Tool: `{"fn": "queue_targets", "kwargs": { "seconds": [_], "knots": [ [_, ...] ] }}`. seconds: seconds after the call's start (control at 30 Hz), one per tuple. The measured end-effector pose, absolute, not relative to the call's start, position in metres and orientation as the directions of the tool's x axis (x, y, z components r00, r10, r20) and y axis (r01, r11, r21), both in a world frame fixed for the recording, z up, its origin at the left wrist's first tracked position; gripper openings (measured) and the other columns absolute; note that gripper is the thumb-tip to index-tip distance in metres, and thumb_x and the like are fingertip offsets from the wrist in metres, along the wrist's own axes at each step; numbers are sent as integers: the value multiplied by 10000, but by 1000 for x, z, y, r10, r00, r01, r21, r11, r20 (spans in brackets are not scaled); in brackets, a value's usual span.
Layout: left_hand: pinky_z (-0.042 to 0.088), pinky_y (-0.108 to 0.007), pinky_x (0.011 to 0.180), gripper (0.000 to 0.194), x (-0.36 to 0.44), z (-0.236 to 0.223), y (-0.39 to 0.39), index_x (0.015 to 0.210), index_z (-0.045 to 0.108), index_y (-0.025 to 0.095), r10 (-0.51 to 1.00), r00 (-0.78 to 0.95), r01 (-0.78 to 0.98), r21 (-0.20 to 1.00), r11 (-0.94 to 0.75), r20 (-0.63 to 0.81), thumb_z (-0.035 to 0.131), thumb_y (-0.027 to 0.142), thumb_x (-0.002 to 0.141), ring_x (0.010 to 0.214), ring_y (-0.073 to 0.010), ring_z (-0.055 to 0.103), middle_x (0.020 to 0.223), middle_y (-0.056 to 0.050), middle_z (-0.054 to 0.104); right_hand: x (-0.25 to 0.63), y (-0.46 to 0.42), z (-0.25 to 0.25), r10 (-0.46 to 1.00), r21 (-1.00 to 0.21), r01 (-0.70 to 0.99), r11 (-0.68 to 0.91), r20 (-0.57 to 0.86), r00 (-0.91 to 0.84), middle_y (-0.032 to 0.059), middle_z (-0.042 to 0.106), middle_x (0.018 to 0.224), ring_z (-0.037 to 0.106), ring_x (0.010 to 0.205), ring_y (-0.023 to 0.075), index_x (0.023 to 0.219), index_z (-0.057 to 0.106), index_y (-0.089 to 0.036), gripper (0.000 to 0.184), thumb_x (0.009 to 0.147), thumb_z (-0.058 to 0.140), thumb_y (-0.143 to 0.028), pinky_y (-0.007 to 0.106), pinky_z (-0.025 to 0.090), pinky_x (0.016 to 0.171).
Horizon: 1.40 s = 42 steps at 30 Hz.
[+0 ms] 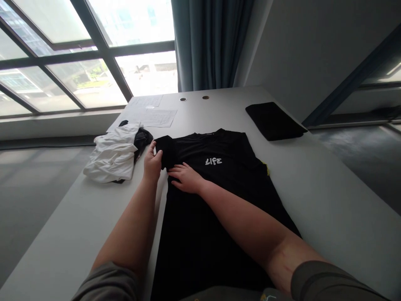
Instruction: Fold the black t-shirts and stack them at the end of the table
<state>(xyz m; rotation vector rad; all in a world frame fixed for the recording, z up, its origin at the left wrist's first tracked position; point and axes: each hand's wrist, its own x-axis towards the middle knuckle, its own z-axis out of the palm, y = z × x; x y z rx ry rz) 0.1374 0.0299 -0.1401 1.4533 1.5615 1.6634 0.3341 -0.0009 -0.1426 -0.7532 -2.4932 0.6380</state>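
A black T-shirt (213, 200) lies spread on the white table, its neckline at the far end. White lettering (213, 161) is printed across its chest. At the left sleeve (166, 151), my left hand (152, 162) grips the outer edge between thumb and fingers. My right hand (187, 178) rests flat on the shirt just below that sleeve, fingers stretched out and pointing left. A bit of yellow (267, 169) shows by the right sleeve.
White and black clothes (111, 156) lie heaped at the left edge. Behind them are paper sheets (160, 117). A folded black cloth (274, 121) sits at the back right. Two round holes are in the far tabletop, near a blue curtain (209, 46) and windows.
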Motion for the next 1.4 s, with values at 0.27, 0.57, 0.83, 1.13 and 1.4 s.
{"fn": "queue_targets", "kwargs": {
  "seconds": [0.27,0.57,0.83,1.13,1.4],
  "knots": [
    [384,-429,1242,627,175,-128,-4,1604,376,175,886,131,775,512,-372,446,452,201,982,1538,-252,369,1689,-125,335,351,23,-143,955,-921,253,295,272,-122,95,714,1173,682,1073,202,1232,621,-196,347,1045,354,-313,340,546,966],
    [526,-392,1107,608,182,-127,-30,1620,353,242,871,339,746,463,-479,355,428,248,1017,1266,-233,656,1697,-114,322,359,25,-143,954,-912,292,288,245,-174,65,734,1157,677,1081,211,1505,500,-228,477,1085,321,-364,340,524,990],
    [462,-505,1132,691,144,-146,-60,1507,480,231,951,19,902,405,-149,307,723,363,873,1301,-325,585,1429,-138,604,354,11,-127,896,-562,699,443,262,-358,100,681,1163,553,1147,303,1514,569,-328,466,1072,466,-430,444,413,1077],
    [481,-427,1035,454,150,-144,-40,1332,638,247,977,-53,904,425,-40,204,687,312,885,1142,-287,650,1231,-78,718,352,17,-138,915,-596,694,403,273,-297,138,672,1303,548,1261,305,1375,674,-164,424,1027,508,-339,432,392,1143],
    [495,-346,868,211,157,-140,-36,1057,679,252,978,-96,866,499,-9,185,629,210,857,851,-200,664,1053,-23,738,358,33,-149,946,-735,606,303,306,-101,131,711,1189,604,1163,297,1205,727,-153,332,963,559,-305,413,455,1096]
  ]
}}
